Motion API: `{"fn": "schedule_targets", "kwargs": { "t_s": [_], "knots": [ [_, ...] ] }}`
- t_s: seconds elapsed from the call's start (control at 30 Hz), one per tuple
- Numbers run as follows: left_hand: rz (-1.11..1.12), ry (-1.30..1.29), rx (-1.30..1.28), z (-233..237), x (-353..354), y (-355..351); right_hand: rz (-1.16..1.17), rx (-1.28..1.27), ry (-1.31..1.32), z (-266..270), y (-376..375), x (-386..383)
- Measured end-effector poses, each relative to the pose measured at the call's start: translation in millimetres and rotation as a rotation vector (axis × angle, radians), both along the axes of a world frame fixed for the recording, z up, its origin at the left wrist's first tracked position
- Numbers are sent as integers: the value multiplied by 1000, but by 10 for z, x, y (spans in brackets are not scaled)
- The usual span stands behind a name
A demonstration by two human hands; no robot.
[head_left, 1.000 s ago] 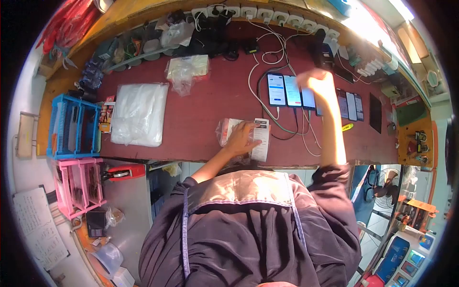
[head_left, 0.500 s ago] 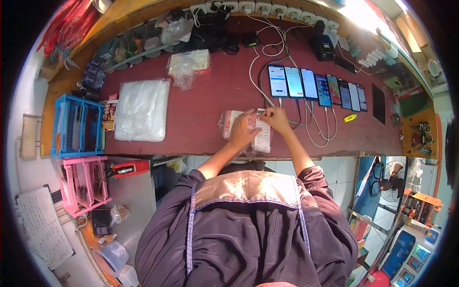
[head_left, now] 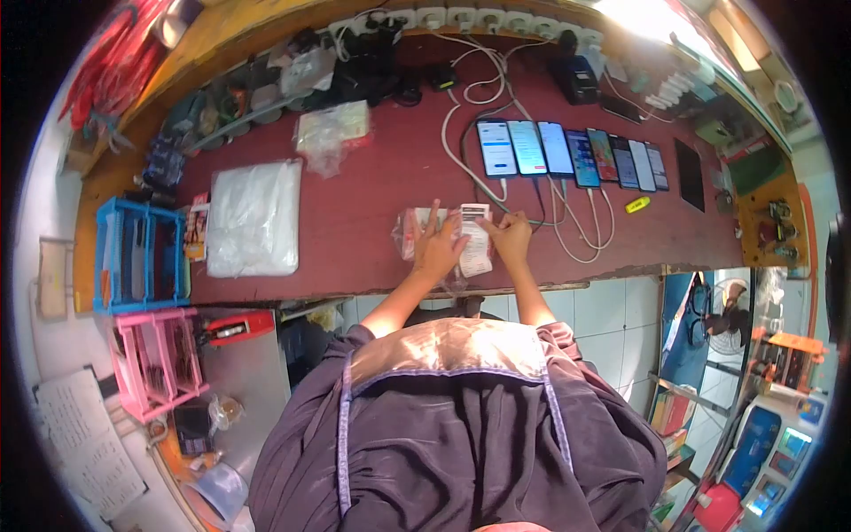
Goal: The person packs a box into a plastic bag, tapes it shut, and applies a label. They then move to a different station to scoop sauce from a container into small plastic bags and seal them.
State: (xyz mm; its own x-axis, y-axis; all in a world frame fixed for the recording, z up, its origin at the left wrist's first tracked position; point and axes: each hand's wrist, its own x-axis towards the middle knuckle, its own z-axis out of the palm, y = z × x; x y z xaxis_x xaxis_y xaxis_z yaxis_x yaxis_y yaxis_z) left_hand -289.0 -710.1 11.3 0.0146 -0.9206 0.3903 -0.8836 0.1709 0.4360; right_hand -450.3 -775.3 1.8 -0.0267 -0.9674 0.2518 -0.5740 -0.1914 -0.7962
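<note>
A printed white paper slip (head_left: 476, 241), like a receipt or shipping label, lies near the desk's front edge between my hands. My left hand (head_left: 434, 251) is spread, its fingers resting on a plastic-wrapped package (head_left: 409, 232) with red and white showing; the thumb side is against the slip's left edge. On the other side, my right hand (head_left: 511, 239) has its thumb and bent fingers pinched at the slip's upper right edge. How much of the package lies beneath the slip is hidden.
Several lit phones (head_left: 530, 148) with charging cables lie in a row at the right, near a yellow highlighter (head_left: 637, 205). A stack of clear plastic bags (head_left: 254, 217) and a blue rack (head_left: 142, 253) are at the left. Another wrapped package (head_left: 332, 135) sits farther back.
My left fingers have spread and lie flatter. My right hand has shifted from the slip's top down its right edge. The camera view has turned slightly.
</note>
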Motion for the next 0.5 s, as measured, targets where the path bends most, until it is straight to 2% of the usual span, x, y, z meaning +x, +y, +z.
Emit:
{"fn": "schedule_targets", "kwargs": {
  "t_s": [0.03,0.1,0.17,0.23,0.3,0.37,0.43,0.5],
  "knots": [
    [-22,2,-7,18,-10,12,-22,-7,2,-107,7,-9],
    [3,36,24,7,-6,13,75,405,-344,-372,-42,-56],
    [-39,104,15,-70,15,-1,19,439,-481,-477,24,-33],
    [-49,184,-1,-120,20,-2,102,539,-601,-409,67,-99],
    [-62,382,41,-189,21,-2,67,752,-928,-363,105,-99],
    [-100,319,22,-199,80,-48,94,803,-991,-444,105,-110],
    [-119,256,13,-209,178,68,-1,668,-918,-232,179,9],
    [-61,108,28,-50,339,96,-119,378,-818,-294,300,309]
  ]
}}
